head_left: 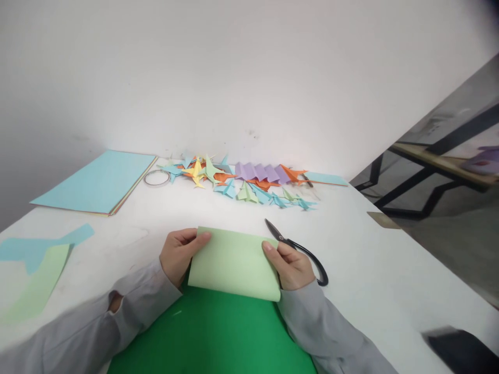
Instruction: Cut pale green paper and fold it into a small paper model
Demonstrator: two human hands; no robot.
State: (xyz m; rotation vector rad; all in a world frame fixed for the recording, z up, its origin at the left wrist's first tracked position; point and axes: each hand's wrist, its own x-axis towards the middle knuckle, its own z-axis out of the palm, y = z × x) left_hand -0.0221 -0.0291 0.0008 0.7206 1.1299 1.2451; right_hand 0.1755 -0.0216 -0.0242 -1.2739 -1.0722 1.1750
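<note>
A pale green sheet of paper [234, 262], folded over on itself, is held low over the white table [370, 270]. My left hand [179, 254] pinches its upper left corner, fingers closed on the paper. My right hand [290, 265] grips its right edge with the thumb on top. Both wrists wear grey sleeves. A dark green sheet [210, 337] lies under the folded paper, close to me.
Black scissors [300, 249] lie just behind my right hand. Several folded paper shapes [241, 182] in blue, orange, yellow and purple line the wall. A tape ring [156, 177] and a stack of coloured sheets [97, 183] sit far left. Paper offcuts [37, 259] lie at left.
</note>
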